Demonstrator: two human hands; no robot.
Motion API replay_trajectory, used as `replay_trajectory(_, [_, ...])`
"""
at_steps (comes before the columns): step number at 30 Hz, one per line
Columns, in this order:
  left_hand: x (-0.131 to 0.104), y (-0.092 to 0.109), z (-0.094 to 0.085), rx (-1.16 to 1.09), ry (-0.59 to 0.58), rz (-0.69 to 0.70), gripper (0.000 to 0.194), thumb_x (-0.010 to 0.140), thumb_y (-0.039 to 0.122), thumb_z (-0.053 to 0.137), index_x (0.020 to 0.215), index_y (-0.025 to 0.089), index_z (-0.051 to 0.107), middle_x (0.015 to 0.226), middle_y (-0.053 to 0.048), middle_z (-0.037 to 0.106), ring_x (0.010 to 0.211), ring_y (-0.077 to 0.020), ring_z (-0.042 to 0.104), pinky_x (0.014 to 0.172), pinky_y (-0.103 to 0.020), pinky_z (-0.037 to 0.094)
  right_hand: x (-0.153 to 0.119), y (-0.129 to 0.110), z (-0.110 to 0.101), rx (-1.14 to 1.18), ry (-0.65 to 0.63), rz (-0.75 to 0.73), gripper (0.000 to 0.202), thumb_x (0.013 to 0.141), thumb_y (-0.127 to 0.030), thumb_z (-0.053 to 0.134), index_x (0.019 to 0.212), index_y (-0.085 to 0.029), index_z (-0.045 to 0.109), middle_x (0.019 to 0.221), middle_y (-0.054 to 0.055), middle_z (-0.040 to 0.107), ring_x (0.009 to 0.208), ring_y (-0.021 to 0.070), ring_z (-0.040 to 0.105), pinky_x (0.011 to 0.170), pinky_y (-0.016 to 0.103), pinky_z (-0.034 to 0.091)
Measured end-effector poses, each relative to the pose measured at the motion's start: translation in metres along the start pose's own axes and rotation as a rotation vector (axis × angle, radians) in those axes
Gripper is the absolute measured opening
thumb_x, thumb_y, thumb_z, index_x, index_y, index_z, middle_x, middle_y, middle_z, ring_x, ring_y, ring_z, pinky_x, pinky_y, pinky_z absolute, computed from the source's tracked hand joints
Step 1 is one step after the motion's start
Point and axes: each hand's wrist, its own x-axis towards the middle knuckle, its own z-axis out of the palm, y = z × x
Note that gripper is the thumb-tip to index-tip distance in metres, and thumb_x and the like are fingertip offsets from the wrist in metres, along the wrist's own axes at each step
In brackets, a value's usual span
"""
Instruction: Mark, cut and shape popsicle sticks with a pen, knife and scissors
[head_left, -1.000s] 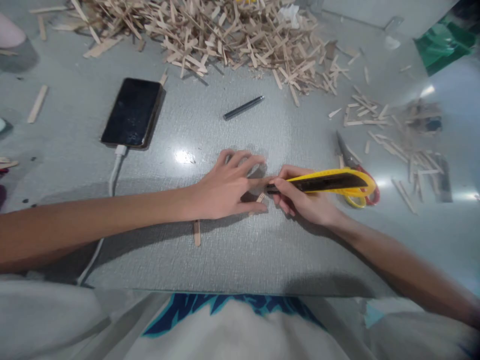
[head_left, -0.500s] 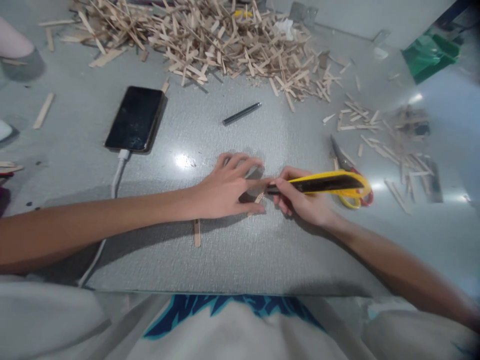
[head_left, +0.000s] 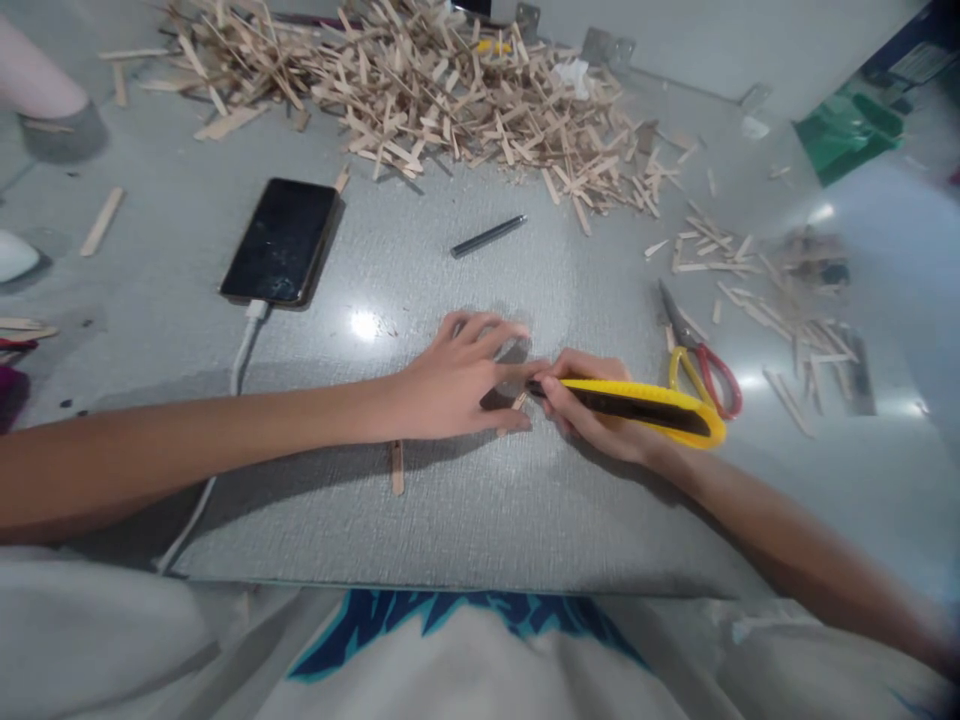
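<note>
My left hand [head_left: 469, 388] lies low over the table, thumb and index finger pinning a small wooden stick [head_left: 520, 401] against the surface while the other fingers spread forward. My right hand [head_left: 592, 415] is wrapped round a yellow and black utility knife [head_left: 645, 408]. Its front end meets the stick beside my left index fingertip; the blade itself is hard to make out. Another wooden stick [head_left: 397, 470] sticks out from under my left wrist.
A large heap of wooden sticks [head_left: 450, 100] spreads across the back. A phone [head_left: 281, 240] with a white cable [head_left: 238, 355] lies left, a pen [head_left: 489, 236] ahead. Scissors [head_left: 705, 355] and loose sticks [head_left: 787, 310] lie right. The table's front edge [head_left: 450, 588] is near my body.
The rear of the knife has swung towards me, and my right hand tilted with it, uncovering more of the scissors. My left hand stays on the stick. The view has shifted slightly.
</note>
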Motion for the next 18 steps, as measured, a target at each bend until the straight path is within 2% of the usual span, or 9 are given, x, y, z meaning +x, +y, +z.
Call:
replay_trajectory(5, [-0.0007, 0.0009, -0.0049, 0.015, -0.04, 0.013, 0.062, 0.107, 0.065, 0.065, 0.159, 0.031, 0.064, 0.168, -0.019, 0.049, 0.156, -0.0468, 0.041, 0.122, -0.068, 0.034, 0.0039, 0.0035, -0.0001, -0.116, -0.017, -0.228, 0.018, 0.111, -0.029, 0.06, 0.092, -0.026, 0.062, 0.074, -0.003, 0.066, 0.057, 0.0128, 0.056, 0.059, 0.03, 0.045])
replay_trajectory(14, [-0.0009, 0.0044, -0.0073, 0.052, -0.034, 0.014, 0.057, 0.111, 0.054, 0.062, 0.161, 0.028, 0.061, 0.166, -0.02, 0.05, 0.155, -0.0464, 0.043, 0.122, -0.065, 0.036, 0.0085, 0.0034, 0.0005, -0.128, 0.002, -0.285, 0.028, 0.112, -0.033, 0.056, 0.085, -0.024, 0.056, 0.066, -0.005, 0.057, 0.055, 0.0116, 0.053, 0.056, 0.027, 0.042])
replay_trajectory(18, [-0.0025, 0.0006, -0.0039, 0.035, -0.028, 0.013, 0.059, 0.11, 0.058, 0.063, 0.163, 0.031, 0.058, 0.166, -0.017, 0.051, 0.154, -0.0441, 0.043, 0.122, -0.064, 0.034, 0.0035, 0.0047, -0.0024, -0.298, 0.048, -0.365, 0.02, 0.112, -0.028, 0.057, 0.094, -0.022, 0.062, 0.069, -0.004, 0.064, 0.055, 0.0111, 0.059, 0.057, 0.025, 0.047])
